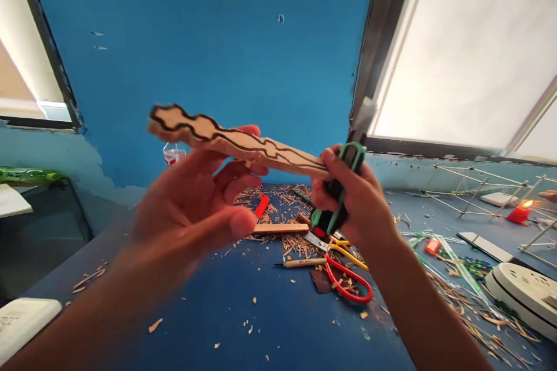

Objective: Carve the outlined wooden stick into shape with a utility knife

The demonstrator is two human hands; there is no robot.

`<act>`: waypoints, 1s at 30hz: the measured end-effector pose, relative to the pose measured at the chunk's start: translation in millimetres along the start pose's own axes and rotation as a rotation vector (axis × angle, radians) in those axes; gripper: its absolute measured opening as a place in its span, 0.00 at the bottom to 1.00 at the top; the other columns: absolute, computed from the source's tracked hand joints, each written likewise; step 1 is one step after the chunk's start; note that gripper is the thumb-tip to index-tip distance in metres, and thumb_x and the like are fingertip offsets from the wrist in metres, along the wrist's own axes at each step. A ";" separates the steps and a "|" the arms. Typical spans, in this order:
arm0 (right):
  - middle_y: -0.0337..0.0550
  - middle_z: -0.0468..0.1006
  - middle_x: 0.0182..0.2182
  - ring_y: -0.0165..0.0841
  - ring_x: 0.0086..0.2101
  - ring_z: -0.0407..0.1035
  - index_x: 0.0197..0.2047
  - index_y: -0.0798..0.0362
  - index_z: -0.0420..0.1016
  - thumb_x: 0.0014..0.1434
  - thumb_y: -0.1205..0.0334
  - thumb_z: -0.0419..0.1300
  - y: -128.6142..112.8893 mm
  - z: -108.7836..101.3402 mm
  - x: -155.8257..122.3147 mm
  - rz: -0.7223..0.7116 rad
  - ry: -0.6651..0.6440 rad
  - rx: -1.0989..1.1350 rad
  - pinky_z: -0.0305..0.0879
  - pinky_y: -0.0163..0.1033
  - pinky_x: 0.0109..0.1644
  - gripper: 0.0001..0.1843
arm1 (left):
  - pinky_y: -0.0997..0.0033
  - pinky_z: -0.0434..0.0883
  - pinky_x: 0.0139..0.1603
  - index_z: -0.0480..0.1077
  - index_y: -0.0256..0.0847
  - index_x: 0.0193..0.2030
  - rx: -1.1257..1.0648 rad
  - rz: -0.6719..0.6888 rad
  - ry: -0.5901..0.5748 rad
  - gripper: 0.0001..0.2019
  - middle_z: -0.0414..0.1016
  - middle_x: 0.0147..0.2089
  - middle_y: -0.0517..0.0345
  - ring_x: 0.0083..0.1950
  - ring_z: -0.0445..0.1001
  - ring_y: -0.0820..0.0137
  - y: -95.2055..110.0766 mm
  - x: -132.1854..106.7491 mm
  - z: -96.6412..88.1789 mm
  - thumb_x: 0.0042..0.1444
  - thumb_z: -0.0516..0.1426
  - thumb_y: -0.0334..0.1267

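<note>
Carved wooden piece point(243, 142), outlined in black, is hovering above the blue table point(209, 313), tilting down toward its thin end. Left hand point(187, 203) is supporting it from behind and below — fingers touching, thumb standing apart, hand not closing. Right hand point(352, 191) is gripping a green-and-black knife point(353, 153), blade pointing up, while its thumb is meeting the wood's thin end. Beneath, shavings point(282, 243) are lying around 1 wooden strip point(281, 228); nearer, 1 slim wooden-handled tool point(304, 263) is resting beside red-and-yellow scissors point(329, 258). Farther right, 1 red candle point(517, 214) is burning near a stick frame point(476, 188) — another person's hand point(549, 195) is showing at the edge.
</note>
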State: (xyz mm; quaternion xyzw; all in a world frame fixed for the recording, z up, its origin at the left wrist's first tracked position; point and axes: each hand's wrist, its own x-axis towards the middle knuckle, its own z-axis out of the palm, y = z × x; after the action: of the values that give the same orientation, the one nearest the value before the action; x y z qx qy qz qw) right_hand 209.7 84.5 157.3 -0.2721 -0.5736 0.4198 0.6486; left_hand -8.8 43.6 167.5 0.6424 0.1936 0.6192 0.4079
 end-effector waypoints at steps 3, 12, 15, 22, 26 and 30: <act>0.28 0.69 0.24 0.21 0.15 0.50 0.40 0.45 0.62 0.60 0.41 0.69 14.4 33.9 -18.0 0.268 -0.148 0.215 0.48 0.34 0.18 0.23 | 0.73 0.74 0.62 0.80 0.57 0.54 0.056 0.094 -0.046 0.11 0.74 0.64 0.63 0.64 0.73 0.66 -5.8 -1.8 5.1 0.65 0.65 0.43; 0.28 0.56 0.20 0.26 0.22 0.48 0.29 0.48 0.60 0.67 0.52 0.63 28.1 29.5 -23.6 -0.341 -0.018 -0.530 0.47 0.36 0.25 0.20 | 0.79 0.62 0.20 0.73 0.55 0.53 -0.045 -0.162 -0.022 0.08 0.62 0.29 0.66 0.23 0.59 0.77 9.4 -8.9 1.6 0.69 0.58 0.43; 0.29 0.58 0.21 0.28 0.23 0.45 0.32 0.47 0.62 0.62 0.63 0.62 11.3 9.1 -20.7 -0.608 -0.021 -0.895 0.48 0.37 0.26 0.12 | 0.82 0.55 0.17 0.73 0.55 0.52 -0.065 -0.318 -0.084 0.09 0.58 0.27 0.68 0.20 0.50 0.80 8.2 -10.9 -1.3 0.66 0.59 0.44; 0.30 0.64 0.23 0.27 0.24 0.49 0.34 0.47 0.60 0.57 0.66 0.59 -10.1 9.7 -36.8 -0.719 -0.104 -1.154 0.45 0.39 0.28 0.09 | 0.82 0.62 0.22 0.74 0.49 0.43 0.044 -0.422 -0.274 0.11 0.61 0.27 0.66 0.26 0.58 0.76 7.9 -10.4 8.7 0.56 0.69 0.39; 0.30 0.58 0.21 0.27 0.23 0.46 0.32 0.48 0.51 0.59 0.63 0.59 -9.4 17.1 -40.6 -0.672 -0.096 -1.173 0.42 0.39 0.27 0.16 | 0.84 0.53 0.20 0.70 0.40 0.24 -0.017 -0.429 -0.314 0.14 0.56 0.23 0.66 0.24 0.52 0.79 15.2 -6.6 20.6 0.53 0.71 0.35; 0.29 0.58 0.21 0.26 0.23 0.45 0.32 0.48 0.50 0.60 0.62 0.59 -8.3 18.5 -40.0 -0.668 -0.078 -1.195 0.41 0.38 0.27 0.17 | 0.81 0.44 0.16 0.65 0.41 0.22 0.070 -0.355 -0.311 0.22 0.53 0.19 0.68 0.20 0.48 0.80 10.3 -10.9 18.6 0.62 0.66 0.44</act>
State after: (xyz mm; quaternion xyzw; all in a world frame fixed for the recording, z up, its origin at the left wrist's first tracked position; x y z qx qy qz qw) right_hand 194.1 43.6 147.2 -0.3764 -0.7828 -0.1818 0.4609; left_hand 4.6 24.0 170.3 0.6997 0.2599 0.4241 0.5128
